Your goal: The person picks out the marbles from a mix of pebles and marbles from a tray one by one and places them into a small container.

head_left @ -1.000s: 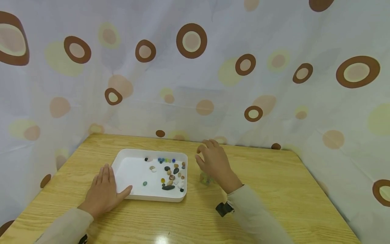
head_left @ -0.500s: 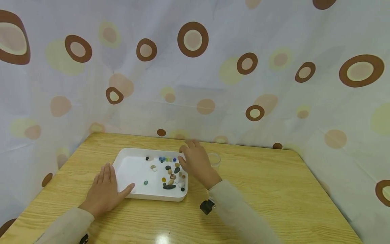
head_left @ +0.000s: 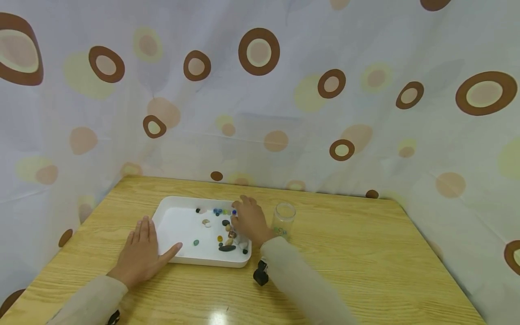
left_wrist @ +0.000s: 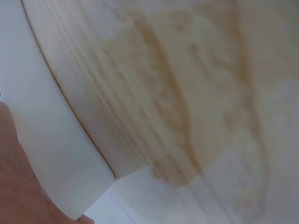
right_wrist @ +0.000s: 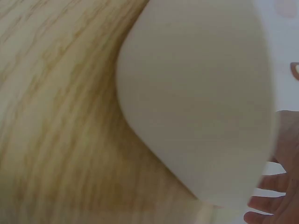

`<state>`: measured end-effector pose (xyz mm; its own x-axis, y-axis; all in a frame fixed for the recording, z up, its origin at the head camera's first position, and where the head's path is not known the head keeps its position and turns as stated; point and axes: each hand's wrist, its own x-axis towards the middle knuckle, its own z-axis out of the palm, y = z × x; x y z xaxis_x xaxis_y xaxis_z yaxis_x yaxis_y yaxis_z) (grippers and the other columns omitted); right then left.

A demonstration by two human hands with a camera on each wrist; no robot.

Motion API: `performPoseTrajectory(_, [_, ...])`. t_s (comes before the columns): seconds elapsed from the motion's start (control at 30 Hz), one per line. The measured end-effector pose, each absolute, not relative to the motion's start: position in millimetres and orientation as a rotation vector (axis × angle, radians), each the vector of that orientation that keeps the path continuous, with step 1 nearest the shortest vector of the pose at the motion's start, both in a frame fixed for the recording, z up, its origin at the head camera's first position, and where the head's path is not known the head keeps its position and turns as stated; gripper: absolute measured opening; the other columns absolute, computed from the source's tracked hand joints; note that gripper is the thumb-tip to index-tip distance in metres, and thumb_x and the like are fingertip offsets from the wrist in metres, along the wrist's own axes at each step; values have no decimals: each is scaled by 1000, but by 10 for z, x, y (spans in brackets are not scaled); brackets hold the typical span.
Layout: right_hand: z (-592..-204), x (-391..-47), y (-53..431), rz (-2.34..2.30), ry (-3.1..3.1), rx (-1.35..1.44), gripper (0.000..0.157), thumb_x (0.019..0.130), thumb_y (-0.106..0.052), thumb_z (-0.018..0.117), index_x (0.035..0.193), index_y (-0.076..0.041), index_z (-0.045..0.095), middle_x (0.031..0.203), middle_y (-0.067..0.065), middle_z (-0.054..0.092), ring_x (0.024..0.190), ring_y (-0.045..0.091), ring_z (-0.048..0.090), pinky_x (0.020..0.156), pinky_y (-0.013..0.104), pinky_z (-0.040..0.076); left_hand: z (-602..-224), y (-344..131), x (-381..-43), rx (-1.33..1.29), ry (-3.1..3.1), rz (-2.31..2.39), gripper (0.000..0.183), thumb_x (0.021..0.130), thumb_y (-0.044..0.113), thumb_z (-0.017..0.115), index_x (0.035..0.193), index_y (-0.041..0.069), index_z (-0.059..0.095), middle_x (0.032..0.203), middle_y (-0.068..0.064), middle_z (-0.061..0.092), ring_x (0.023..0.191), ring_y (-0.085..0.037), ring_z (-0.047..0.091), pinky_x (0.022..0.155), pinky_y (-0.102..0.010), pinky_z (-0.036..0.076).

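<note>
My left hand [head_left: 140, 255] rests at the left end of a white tray [head_left: 172, 201], fingers straight and thumb over the front rim. In the left wrist view a hand [left_wrist: 18, 182] shows beside the tray's pale wall [left_wrist: 56, 126]. My right hand [head_left: 252, 221] is over the tray's right end. Its thumb and forefinger stand apart at either side of a dark blue marble [head_left: 234, 212]. Several pebbles and marbles lie in the tray, among them a long dark stone [head_left: 227, 248], a yellow stone [head_left: 220, 238] and a green stone [head_left: 196, 243].
A clear cylindrical jar [head_left: 284, 216] stands just right of the tray, with several greenish marbles at its bottom. Wooden table [head_left: 345, 257] surface surrounds both. A patterned curtain [head_left: 260, 113] hangs behind the table and along its sides.
My right hand has moved left and down, from above the jar to the tray's right end near the blue marble. The jar has come into view. My left hand stays put.
</note>
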<state>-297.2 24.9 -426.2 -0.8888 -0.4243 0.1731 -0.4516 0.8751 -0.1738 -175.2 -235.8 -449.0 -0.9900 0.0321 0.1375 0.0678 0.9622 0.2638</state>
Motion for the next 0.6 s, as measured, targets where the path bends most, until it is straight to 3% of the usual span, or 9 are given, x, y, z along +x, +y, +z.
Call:
performPoseTrajectory(0.3, [-4421, -2989, 211, 371, -2911, 597, 29, 93, -19, 62, 120, -8, 65, 137, 16, 50, 126, 35, 49, 96, 47, 48, -4510, -2350, -1754, -100, -2968, -417, 110, 89, 68, 43, 139, -26, 15, 147, -45, 11, 135, -59, 14, 108, -66, 17])
performPoseTrajectory(0.6, [-4477, -2998, 173, 292, -2900, 565, 24, 94, -25, 64, 113, -11, 67, 132, 12, 53, 124, 31, 50, 95, 43, 49, -4497, -2358, -1743, -89, -2979, -396, 109, 90, 68, 41, 139, -26, 15, 147, -45, 11, 135, -59, 14, 108, -66, 17])
